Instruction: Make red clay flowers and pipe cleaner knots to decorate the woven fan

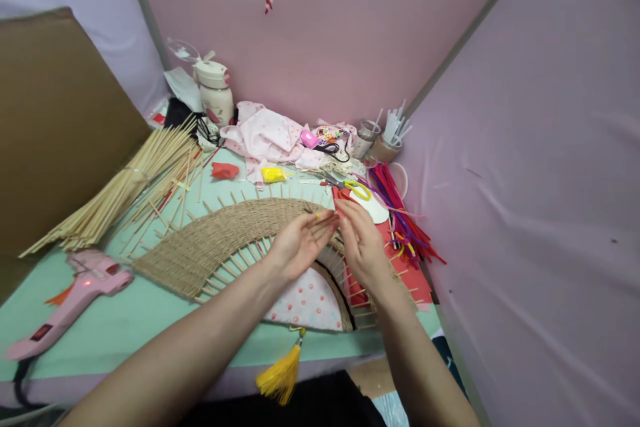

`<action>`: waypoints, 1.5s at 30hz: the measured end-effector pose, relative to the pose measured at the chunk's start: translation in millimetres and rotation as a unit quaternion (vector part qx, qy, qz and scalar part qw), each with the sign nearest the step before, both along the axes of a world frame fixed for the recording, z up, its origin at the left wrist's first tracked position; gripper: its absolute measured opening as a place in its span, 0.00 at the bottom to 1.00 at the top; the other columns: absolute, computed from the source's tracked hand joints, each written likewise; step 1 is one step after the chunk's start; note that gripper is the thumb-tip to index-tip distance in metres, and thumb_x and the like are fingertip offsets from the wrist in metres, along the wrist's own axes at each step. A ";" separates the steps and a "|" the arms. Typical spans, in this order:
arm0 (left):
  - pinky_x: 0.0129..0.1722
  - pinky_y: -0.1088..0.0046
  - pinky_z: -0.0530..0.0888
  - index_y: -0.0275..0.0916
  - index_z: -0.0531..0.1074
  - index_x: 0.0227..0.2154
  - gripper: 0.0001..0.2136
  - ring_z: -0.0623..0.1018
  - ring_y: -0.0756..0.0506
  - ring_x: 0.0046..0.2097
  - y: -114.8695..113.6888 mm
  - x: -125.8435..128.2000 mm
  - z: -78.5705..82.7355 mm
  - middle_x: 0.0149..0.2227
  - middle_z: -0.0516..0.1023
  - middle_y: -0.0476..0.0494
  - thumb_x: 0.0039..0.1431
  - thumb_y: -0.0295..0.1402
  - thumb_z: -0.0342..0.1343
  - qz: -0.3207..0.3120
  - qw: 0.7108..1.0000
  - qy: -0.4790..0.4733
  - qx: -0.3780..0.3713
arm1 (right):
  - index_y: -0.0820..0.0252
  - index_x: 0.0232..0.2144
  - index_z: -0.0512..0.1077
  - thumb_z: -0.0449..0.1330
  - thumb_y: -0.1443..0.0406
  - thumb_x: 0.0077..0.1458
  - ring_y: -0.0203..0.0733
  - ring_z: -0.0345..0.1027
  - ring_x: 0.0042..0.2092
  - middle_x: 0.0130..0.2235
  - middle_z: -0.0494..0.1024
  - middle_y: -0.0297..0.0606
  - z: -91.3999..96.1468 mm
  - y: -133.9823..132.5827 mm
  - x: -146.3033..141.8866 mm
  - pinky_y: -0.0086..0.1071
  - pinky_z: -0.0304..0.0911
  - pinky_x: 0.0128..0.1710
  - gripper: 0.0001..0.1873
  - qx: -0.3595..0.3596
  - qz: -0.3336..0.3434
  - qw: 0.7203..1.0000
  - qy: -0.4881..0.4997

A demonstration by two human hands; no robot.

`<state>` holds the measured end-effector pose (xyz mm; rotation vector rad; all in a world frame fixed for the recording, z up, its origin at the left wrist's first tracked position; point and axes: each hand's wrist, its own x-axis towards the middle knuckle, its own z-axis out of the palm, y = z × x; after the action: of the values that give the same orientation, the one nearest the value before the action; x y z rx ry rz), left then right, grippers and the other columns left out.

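Note:
My left hand [305,240] is held palm up above the woven fan [220,233], fingers stretched toward the right. A tiny yellow bit [317,215] shows at its fingers. My right hand [364,240] meets its fingertips from the right, with fingers bent together. Whatever lies between the fingertips is too small and hidden to name; some red shows there. Beneath the hands, the fan has a twine-woven band, bare wooden sticks and a white patterned cloth section [305,303]. A yellow tassel [280,373] hangs from its lower edge.
On the left lie a pink glue gun [80,300] with a lit light and a bundle of sticks [120,187]. Behind are red [225,171] and yellow [274,175] packets, pink cloth [270,137] and a bottle [216,93]. Yellow-handled scissors [357,189] and coloured pipe cleaners [395,203] lie right.

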<state>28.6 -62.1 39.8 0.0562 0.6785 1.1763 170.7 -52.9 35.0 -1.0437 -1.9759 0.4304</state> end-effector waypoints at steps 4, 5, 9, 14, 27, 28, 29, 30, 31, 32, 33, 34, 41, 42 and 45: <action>0.45 0.78 0.75 0.30 0.78 0.31 0.10 0.79 0.50 0.40 -9.5 1.0 -8.2 0.36 0.81 0.39 0.59 0.20 0.50 0.043 0.999 -0.006 0.027 | 0.57 0.55 0.68 0.49 0.66 0.64 0.45 0.62 0.60 0.57 0.71 0.46 -15.2 -5.8 -3.7 0.47 0.59 0.60 0.19 0.003 0.035 0.999 -0.032; 0.44 0.78 0.75 0.30 0.78 0.31 0.10 0.79 0.51 0.40 -10.7 0.4 -9.0 0.35 0.81 0.39 0.58 0.20 0.51 0.044 0.999 0.002 0.031 | 0.56 0.55 0.68 0.50 0.66 0.64 0.45 0.63 0.59 0.57 0.71 0.46 -15.7 -7.4 -4.2 0.47 0.60 0.60 0.18 0.002 0.029 0.999 -0.026; 0.32 0.82 0.72 0.32 0.76 0.27 0.10 0.74 0.54 0.30 -10.4 -3.4 -12.3 0.29 0.76 0.44 0.50 0.16 0.51 0.031 0.998 0.054 0.024 | 0.54 0.52 0.70 0.56 0.66 0.61 0.47 0.65 0.57 0.54 0.73 0.45 -13.3 -12.3 -6.7 0.47 0.62 0.57 0.17 0.002 0.005 1.000 -0.003; 0.23 0.82 0.64 0.32 0.72 0.20 0.13 0.66 0.55 0.24 -6.7 -10.6 -19.6 0.23 0.69 0.47 0.38 0.13 0.46 0.021 0.998 0.058 -0.004 | 0.54 0.49 0.71 0.54 0.68 0.61 0.46 0.67 0.56 0.53 0.74 0.44 -13.9 -13.5 -7.4 0.47 0.63 0.56 0.14 -0.018 0.004 1.000 0.005; 0.60 0.62 0.62 0.36 0.68 0.56 0.39 0.64 0.39 0.64 -16.5 -21.6 0.5 0.59 0.71 0.33 0.60 0.61 0.31 -0.062 0.993 -0.044 0.088 | 0.63 0.69 0.32 0.47 0.38 0.55 0.57 0.33 0.71 0.70 0.43 0.52 -20.9 -36.3 -32.5 0.57 0.41 0.66 0.54 0.020 0.126 0.967 -0.222; 0.61 0.62 0.62 0.36 0.67 0.57 0.39 0.63 0.40 0.65 -15.5 -24.9 0.6 0.60 0.69 0.33 0.59 0.62 0.31 -0.049 0.994 -0.034 0.094 | 0.64 0.69 0.32 0.47 0.37 0.54 0.57 0.35 0.70 0.70 0.43 0.54 -20.6 -38.1 -32.1 0.56 0.43 0.67 0.56 0.026 0.153 0.960 -0.233; 0.61 0.63 0.61 0.36 0.67 0.57 0.39 0.61 0.40 0.66 -15.0 -27.4 0.6 0.61 0.68 0.33 0.59 0.62 0.32 -0.041 0.993 -0.028 0.105 | 0.65 0.69 0.33 0.47 0.36 0.53 0.57 0.37 0.70 0.70 0.44 0.54 -20.2 -38.1 -30.6 0.54 0.44 0.67 0.57 0.032 0.168 0.955 -0.243; 0.62 0.64 0.61 0.36 0.67 0.56 0.38 0.60 0.40 0.66 -15.0 -28.8 0.7 0.62 0.67 0.34 0.59 0.62 0.33 -0.042 0.992 -0.027 0.118 | 0.65 0.69 0.33 0.47 0.36 0.52 0.57 0.38 0.70 0.69 0.45 0.55 -19.6 -36.4 -28.4 0.54 0.44 0.67 0.57 0.038 0.164 0.954 -0.250; 0.62 0.63 0.61 0.36 0.68 0.56 0.38 0.59 0.40 0.67 -15.6 -28.8 0.6 0.62 0.67 0.35 0.58 0.62 0.34 -0.055 0.989 -0.034 0.131 | 0.64 0.69 0.32 0.47 0.36 0.53 0.57 0.38 0.70 0.69 0.45 0.55 -18.8 -33.6 -26.1 0.55 0.43 0.66 0.56 0.043 0.146 0.955 -0.254; 0.62 0.62 0.61 0.37 0.68 0.56 0.39 0.59 0.39 0.67 -16.6 -27.6 0.5 0.62 0.67 0.35 0.57 0.63 0.34 -0.077 0.986 -0.046 0.141 | 0.63 0.69 0.32 0.47 0.37 0.53 0.57 0.37 0.70 0.69 0.45 0.55 -17.6 -30.5 -24.3 0.57 0.42 0.66 0.55 0.047 0.121 0.959 -0.253; 0.62 0.60 0.60 0.37 0.68 0.56 0.40 0.58 0.38 0.67 -17.5 -25.6 0.2 0.62 0.67 0.34 0.57 0.64 0.34 -0.101 0.982 -0.061 0.145 | 0.63 0.69 0.31 0.46 0.37 0.53 0.58 0.36 0.70 0.70 0.44 0.55 -16.3 -27.9 -23.3 0.58 0.41 0.66 0.56 0.050 0.102 0.962 -0.249; 0.63 0.59 0.59 0.36 0.68 0.56 0.41 0.58 0.38 0.67 -18.1 -23.7 -0.3 0.62 0.67 0.33 0.56 0.65 0.32 -0.118 0.979 -0.075 0.145 | 0.63 0.69 0.31 0.46 0.36 0.53 0.58 0.35 0.70 0.70 0.44 0.55 -15.0 -26.5 -23.2 0.59 0.40 0.66 0.56 0.053 0.095 0.964 -0.243; 0.64 0.63 0.57 0.33 0.69 0.55 0.39 0.57 0.40 0.68 -14.0 -31.2 -1.8 0.63 0.66 0.33 0.58 0.63 0.35 -0.073 0.983 -0.094 0.142 | 0.67 0.69 0.34 0.45 0.34 0.49 0.57 0.42 0.69 0.68 0.52 0.57 -12.3 -29.9 -21.8 0.53 0.45 0.67 0.59 0.082 0.171 0.949 -0.250; 0.64 0.62 0.57 0.34 0.69 0.54 0.40 0.57 0.39 0.68 -14.5 -30.8 -1.4 0.63 0.66 0.33 0.57 0.64 0.35 -0.090 0.979 -0.107 0.150 | 0.66 0.69 0.35 0.45 0.34 0.49 0.58 0.42 0.69 0.68 0.52 0.57 -11.3 -28.4 -21.2 0.55 0.44 0.66 0.59 0.078 0.143 0.954 -0.252; 0.64 0.60 0.56 0.34 0.69 0.54 0.42 0.56 0.39 0.68 -14.8 -23.5 -1.4 0.62 0.66 0.33 0.55 0.65 0.34 -0.125 0.970 -0.130 0.160 | 0.67 0.69 0.36 0.45 0.33 0.48 0.60 0.41 0.69 0.68 0.51 0.58 -5.1 -28.0 -25.7 0.58 0.41 0.67 0.60 0.065 0.114 0.961 -0.242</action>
<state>5.1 -76.9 38.5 0.2479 0.2374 1.0157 144.9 -80.9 29.9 -0.8973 -2.5378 0.1676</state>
